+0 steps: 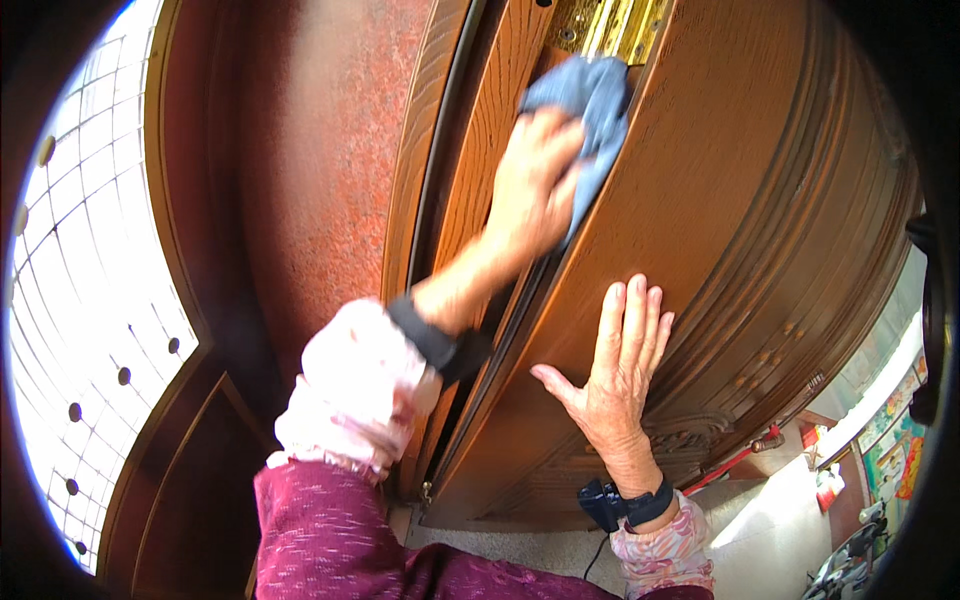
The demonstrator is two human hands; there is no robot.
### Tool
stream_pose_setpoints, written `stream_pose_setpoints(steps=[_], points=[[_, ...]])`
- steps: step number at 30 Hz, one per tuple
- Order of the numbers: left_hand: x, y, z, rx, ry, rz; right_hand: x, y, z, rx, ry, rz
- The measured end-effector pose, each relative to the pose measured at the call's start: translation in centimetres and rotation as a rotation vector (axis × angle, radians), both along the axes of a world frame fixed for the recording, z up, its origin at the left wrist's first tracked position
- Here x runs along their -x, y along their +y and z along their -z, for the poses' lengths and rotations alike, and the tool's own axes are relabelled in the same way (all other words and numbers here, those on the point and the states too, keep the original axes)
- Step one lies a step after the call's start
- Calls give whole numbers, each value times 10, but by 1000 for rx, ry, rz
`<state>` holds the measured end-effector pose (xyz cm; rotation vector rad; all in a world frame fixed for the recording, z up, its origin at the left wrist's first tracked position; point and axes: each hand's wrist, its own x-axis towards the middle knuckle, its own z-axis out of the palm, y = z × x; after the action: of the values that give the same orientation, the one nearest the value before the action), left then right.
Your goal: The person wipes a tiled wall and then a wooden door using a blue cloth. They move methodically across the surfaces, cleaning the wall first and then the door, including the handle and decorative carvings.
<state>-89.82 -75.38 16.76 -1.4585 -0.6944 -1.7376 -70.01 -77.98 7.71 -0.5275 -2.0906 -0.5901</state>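
Note:
My left hand (534, 184), slightly blurred, grips a blue cloth (600, 97) against the narrow edge of a brown wooden door (705, 172). The cloth's upper end touches the lower part of a shiny brass hinge or plate (637, 30) with screws. Lower and to the right, my right hand (619, 375) lies flat on the face of the door, fingers spread and thumb pointing left. It holds nothing. Both wrists wear black bands over or beside pink sleeve cuffs. The palm side of my left hand is hidden.
Left of the door stands its wooden frame (472, 142) with a dark seal, beside a reddish stone-like panel (337, 187). Farther left is a bright barred window or gate (82, 262). At lower right are a pale floor (750, 517), a red pole (731, 461) and assorted items.

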Motion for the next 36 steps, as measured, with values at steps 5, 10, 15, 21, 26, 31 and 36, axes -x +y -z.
stream_pose_setpoints(steps=[5,10,15,21,26,31,36], points=[[1,-51,117,399,121,76,1,2,2,2,7,-13],[45,-62,104,288,230,-202,2,5,4,9,18,-35],[70,-54,56,183,216,-685,1,6,5,20,27,-41],[81,-38,-79,29,405,-1057,2,9,7,32,44,-71],[66,-16,-135,-3,243,-860,4,11,9,24,59,-90],[76,-22,-14,83,418,-803,3,8,8,45,53,-54],[84,-72,147,446,1025,-753,2,7,6,30,37,-35]])
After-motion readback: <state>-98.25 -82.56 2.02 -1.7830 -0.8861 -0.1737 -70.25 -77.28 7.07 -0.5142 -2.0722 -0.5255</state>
